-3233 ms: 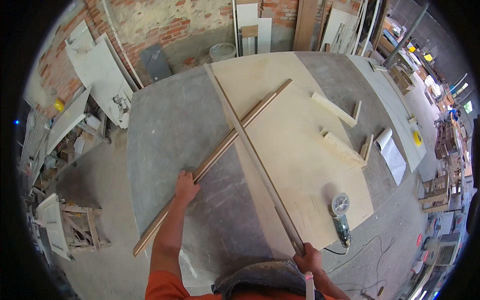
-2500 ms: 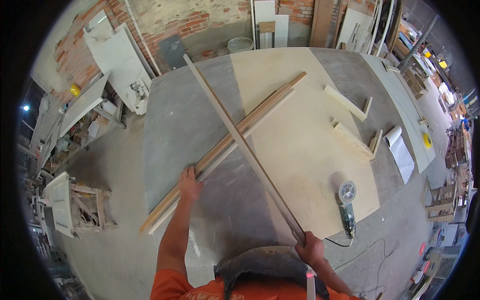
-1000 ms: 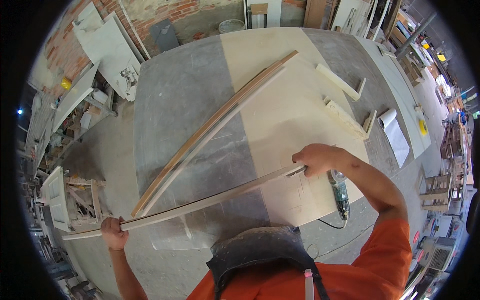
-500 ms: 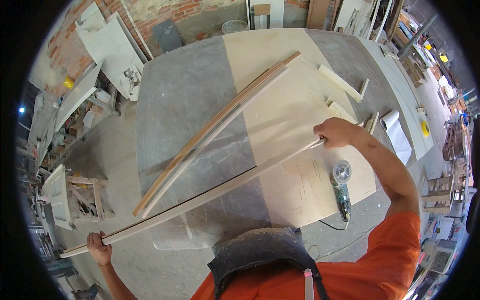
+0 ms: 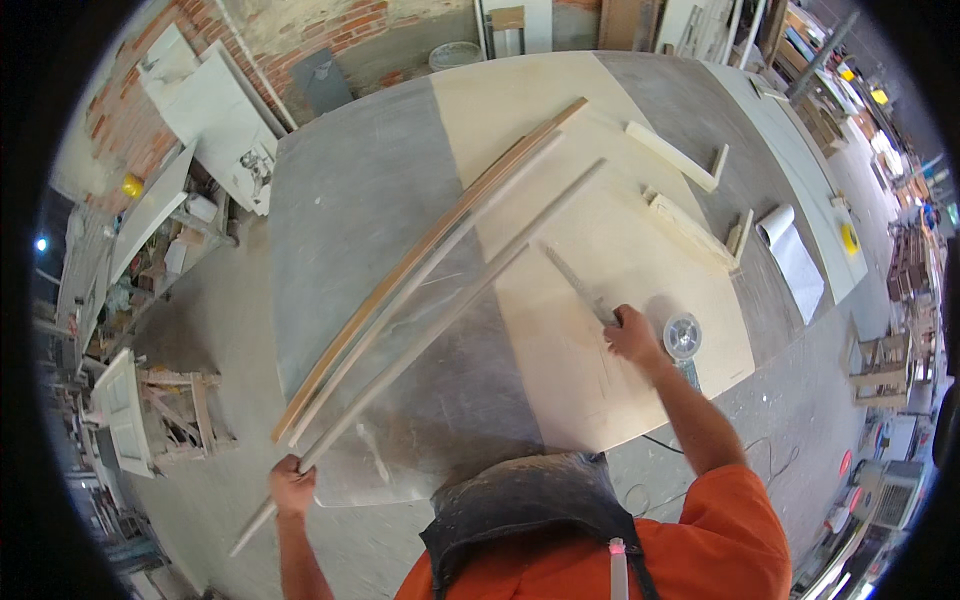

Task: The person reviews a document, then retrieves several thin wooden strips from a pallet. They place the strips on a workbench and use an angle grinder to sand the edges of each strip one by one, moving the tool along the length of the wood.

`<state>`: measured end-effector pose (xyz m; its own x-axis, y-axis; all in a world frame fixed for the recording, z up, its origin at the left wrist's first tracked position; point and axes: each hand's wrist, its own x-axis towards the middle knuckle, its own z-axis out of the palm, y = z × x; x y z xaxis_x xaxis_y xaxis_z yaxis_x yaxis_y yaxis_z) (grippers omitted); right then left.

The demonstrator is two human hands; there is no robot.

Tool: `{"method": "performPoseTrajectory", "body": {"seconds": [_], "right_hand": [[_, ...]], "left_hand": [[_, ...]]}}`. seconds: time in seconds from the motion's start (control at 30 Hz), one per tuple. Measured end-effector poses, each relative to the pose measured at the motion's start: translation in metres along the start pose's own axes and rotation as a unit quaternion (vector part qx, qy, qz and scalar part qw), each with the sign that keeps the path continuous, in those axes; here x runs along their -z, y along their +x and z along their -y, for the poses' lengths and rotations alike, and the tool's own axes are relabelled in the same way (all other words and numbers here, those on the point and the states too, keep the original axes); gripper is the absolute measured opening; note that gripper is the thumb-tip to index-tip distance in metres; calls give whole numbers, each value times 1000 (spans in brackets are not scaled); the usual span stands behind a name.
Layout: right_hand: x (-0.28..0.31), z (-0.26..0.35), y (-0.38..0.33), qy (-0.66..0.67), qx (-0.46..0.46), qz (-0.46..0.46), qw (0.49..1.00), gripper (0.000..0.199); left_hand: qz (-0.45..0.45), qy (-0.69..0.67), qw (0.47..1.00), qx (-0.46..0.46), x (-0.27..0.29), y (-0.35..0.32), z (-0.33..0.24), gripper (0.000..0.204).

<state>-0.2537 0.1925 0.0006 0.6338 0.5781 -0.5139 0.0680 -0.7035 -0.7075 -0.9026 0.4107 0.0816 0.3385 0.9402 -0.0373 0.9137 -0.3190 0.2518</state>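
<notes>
Gripping the long strip (image 5: 430, 338) firmly with the left fingers (image 5: 287, 467) steadies it; right fingers (image 5: 617, 343) hold a thin tool (image 5: 577, 283).

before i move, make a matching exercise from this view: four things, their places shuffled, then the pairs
1. Long pale narrow strip nearest the person
2. Green power tool with round disc
3. White, partly rolled sheet
4. Yellow ring-shaped roll

A. On the right-hand dark grey section
B. In the left hand
C. On the far-right pale panel
D. On the tan panel, beside the right hand

Pairs: 1-B; 2-D; 3-A; 4-C
</notes>
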Motion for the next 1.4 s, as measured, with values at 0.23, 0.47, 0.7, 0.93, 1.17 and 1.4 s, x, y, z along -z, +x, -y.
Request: {"method": "performPoseTrajectory", "body": {"seconds": [0.23, 0.47, 0.7, 0.93, 1.17, 1.4], "right_hand": [[-71, -60, -12, 6, -15, -160, 987, 30], [-93, -51, -23, -84, 90, -272, 954, 25], [-105, -51, -20, -134, 77, -286, 946, 29], [-105, -54, -18, -127, 73, -304, 941, 28], [-102, -56, -21, -126, 107, -336, 927, 29], [-96, -55, -22, -58, 79, -335, 937, 24]], "left_hand": [[81, -66, 994, 16, -98, 51, -76, 27], [116, 15, 993, 6, -157, 86, -115, 40], [164, 12, 986, 25, -163, 111, -136, 52], [178, -14, 984, -10, -164, 130, -140, 51], [139, -160, 977, -12, -168, 140, -139, 43], [112, -139, 981, -71, -180, 147, -134, 39]]}}
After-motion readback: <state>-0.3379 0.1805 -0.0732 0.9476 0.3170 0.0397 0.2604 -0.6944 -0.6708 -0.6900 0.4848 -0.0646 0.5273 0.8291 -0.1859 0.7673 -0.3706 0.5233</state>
